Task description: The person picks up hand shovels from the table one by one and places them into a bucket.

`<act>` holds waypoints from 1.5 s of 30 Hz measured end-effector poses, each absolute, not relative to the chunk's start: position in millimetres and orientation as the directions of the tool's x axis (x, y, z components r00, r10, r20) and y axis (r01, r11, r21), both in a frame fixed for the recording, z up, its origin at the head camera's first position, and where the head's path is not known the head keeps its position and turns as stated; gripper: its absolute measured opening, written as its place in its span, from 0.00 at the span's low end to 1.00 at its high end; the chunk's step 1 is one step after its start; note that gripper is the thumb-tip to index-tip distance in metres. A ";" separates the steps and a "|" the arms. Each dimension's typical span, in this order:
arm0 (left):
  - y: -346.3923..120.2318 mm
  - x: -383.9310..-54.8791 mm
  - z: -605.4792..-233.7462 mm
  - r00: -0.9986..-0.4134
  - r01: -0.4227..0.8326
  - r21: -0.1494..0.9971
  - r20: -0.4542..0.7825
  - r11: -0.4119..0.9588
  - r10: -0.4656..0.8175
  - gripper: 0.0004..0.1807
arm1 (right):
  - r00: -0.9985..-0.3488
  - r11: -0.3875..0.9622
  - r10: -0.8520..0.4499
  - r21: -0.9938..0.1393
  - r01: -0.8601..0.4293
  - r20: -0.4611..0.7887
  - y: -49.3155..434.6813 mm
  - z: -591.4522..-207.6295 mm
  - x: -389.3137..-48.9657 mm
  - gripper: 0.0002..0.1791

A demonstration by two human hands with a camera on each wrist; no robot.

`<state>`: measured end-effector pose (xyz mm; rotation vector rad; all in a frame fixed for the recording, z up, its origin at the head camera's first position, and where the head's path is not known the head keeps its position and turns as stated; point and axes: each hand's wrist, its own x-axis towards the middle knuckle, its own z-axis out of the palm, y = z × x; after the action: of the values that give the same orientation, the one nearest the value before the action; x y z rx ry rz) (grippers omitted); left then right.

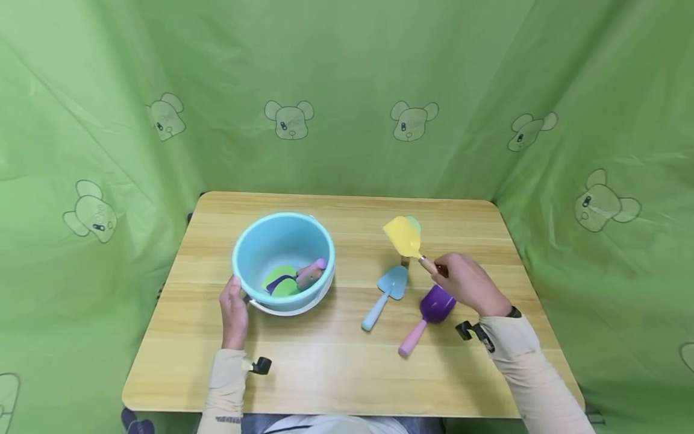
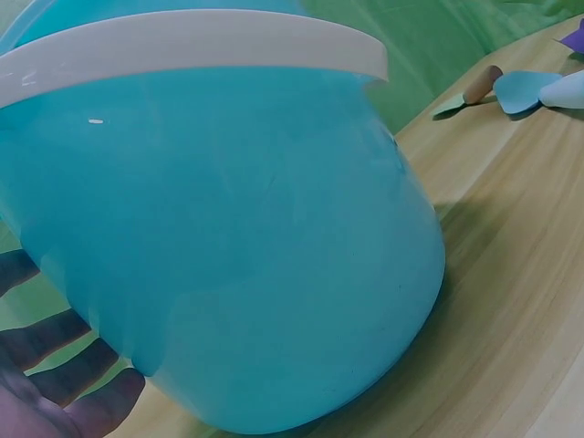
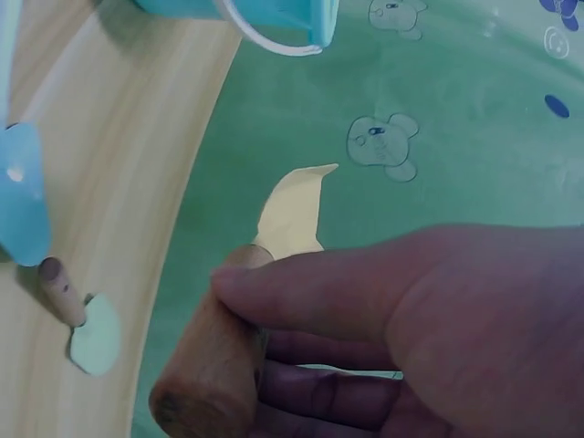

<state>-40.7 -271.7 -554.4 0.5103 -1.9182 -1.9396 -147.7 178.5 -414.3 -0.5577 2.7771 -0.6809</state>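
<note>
My right hand [image 1: 470, 282] grips the wooden handle of a yellow toy shovel [image 1: 403, 236], holding it above the table. In the right wrist view the thumb presses on that wooden handle [image 3: 210, 365]. My left hand [image 1: 234, 316] rests against the left side of a light blue bucket [image 1: 284, 220], its fingers [image 2: 78, 370] fairly straight along the outer wall. Inside the bucket lie a green-and-purple piece [image 1: 282, 280] and some handles [image 1: 311, 274]. Under the yellow shovel, a small pale green shovel [image 3: 96, 336] with a wooden handle is partly hidden in the head view.
A blue toy trowel [image 1: 393, 282] lies on the wooden table [image 1: 320, 374] right of the bucket. Nearer me is a purple scoop [image 1: 436, 304] with a pink handle. The bucket's white handle [image 1: 293, 311] hangs at its front. Green curtains [image 1: 347, 163] surround the table.
</note>
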 end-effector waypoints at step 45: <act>-277.7 -48.1 -558.6 -0.872 0.095 0.995 0.072 -0.023 -0.485 0.29 | -0.686 0.662 -0.728 -0.274 -0.698 -0.010 40.9 -344.3 -158.2 0.24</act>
<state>-48.1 -277.7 -558.6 0.4071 -1.8592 -1.9495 -158.2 40.9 -344.3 -1.1869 2.7547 -0.3784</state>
